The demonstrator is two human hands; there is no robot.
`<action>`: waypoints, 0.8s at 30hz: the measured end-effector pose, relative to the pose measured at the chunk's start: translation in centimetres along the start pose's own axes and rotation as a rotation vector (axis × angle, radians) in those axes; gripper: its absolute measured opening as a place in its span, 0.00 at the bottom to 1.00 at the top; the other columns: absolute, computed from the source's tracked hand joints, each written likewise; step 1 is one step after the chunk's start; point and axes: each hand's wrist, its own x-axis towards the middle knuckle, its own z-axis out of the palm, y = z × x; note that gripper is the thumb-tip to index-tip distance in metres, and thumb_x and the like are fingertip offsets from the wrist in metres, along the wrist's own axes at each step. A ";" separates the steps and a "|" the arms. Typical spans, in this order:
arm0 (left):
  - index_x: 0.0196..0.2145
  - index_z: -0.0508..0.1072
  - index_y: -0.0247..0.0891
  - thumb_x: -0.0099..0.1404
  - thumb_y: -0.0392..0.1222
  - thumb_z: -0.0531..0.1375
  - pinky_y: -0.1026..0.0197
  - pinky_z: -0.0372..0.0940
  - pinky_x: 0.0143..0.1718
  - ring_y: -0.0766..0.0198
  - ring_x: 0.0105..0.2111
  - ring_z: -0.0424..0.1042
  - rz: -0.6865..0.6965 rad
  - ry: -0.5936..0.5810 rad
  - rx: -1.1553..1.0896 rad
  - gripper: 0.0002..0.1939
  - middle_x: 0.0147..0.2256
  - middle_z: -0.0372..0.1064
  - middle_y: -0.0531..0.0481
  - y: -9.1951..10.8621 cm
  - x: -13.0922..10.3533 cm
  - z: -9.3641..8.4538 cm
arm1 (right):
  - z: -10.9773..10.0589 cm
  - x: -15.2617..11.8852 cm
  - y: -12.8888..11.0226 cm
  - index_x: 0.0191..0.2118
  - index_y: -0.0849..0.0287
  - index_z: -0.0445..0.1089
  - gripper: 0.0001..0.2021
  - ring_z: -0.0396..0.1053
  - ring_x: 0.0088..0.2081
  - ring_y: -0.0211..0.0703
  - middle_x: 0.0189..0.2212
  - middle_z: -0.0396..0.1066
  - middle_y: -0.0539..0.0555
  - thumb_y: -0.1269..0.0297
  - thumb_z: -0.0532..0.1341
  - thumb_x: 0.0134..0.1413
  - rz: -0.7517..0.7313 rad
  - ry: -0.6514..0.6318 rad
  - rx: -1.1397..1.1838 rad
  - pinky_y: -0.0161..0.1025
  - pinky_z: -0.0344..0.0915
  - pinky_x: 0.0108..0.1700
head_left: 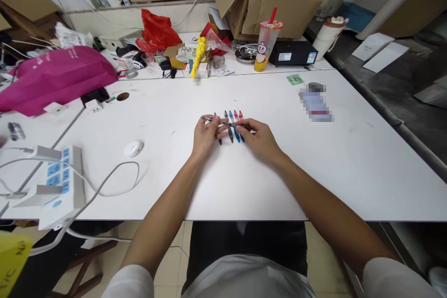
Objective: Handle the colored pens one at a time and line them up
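Both my hands are raised just over the white table (167, 172), at its middle. The fingers of my left hand (205, 138) are closed round a slim pen part with a clear and silver look (206, 119). My right hand (261, 138) pinches a dark-gripped pen (230, 125) whose thin end points toward my left fingers. Whether the two pieces are joined is hidden by the fingers. Beneath my hands several pens lie side by side: a black pen (220, 141), a grey-black pen (231, 137), a blue pen (237, 137) and pens with red tops (240, 115), partly covered.
A white earbud case (133, 148) and a power strip (64, 181) with cables are on the left. Toward the back stand a drink cup (262, 51), a black box (292, 53), a cardboard box (268, 7) and a magenta bag (59, 77). A blurred-out object (317, 104) lies right.
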 end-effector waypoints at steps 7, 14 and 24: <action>0.41 0.64 0.41 0.67 0.56 0.65 0.63 0.75 0.33 0.59 0.37 0.82 -0.034 0.075 -0.038 0.19 0.40 0.80 0.43 0.0 0.3 -0.1 | -0.3 0.0 -0.2 0.35 0.52 0.78 0.05 0.71 0.37 0.43 0.42 0.74 0.54 0.64 0.64 0.60 -0.178 0.075 -0.017 0.41 0.65 0.31; 0.42 0.62 0.43 0.69 0.59 0.62 0.63 0.75 0.34 0.60 0.38 0.82 -0.009 0.099 -0.083 0.19 0.42 0.79 0.46 -0.3 0.9 -0.7 | -0.8 0.0 -0.1 0.44 0.52 0.77 0.10 0.71 0.36 0.43 0.41 0.77 0.54 0.57 0.67 0.58 -0.074 0.078 0.040 0.42 0.68 0.33; 0.43 0.59 0.44 0.72 0.58 0.59 0.68 0.71 0.30 0.61 0.39 0.82 0.073 0.220 -0.065 0.17 0.43 0.79 0.49 0.6 1.2 -1.6 | -3.3 1.1 0.9 0.38 0.54 0.67 0.09 0.71 0.33 0.42 0.33 0.75 0.53 0.58 0.66 0.56 -0.026 0.122 0.177 0.42 0.68 0.35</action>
